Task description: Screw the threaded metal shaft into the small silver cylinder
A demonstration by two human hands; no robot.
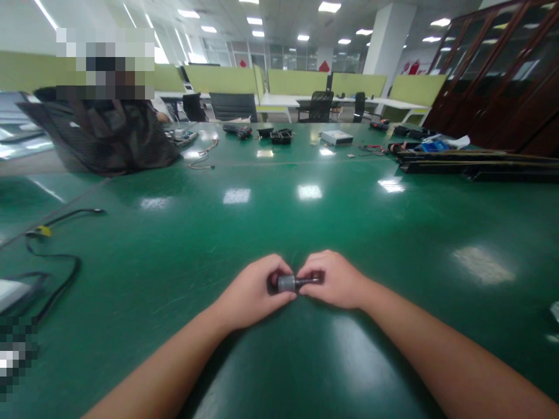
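Head view, dark cylindrical object (287,283), grey-banded, slimmer rightward (slightly blurred)

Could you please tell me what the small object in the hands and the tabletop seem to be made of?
The small object looks like dark plastic or metal with a smooth grey band; blur leaves it open. The tabletop seems a glossy green coating or sheet, judging by the ceiling lights mirrored in it.

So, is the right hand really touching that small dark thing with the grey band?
Touching: the head view shows the right hand gripping the thin end of the small dark thing between thumb and fingers.
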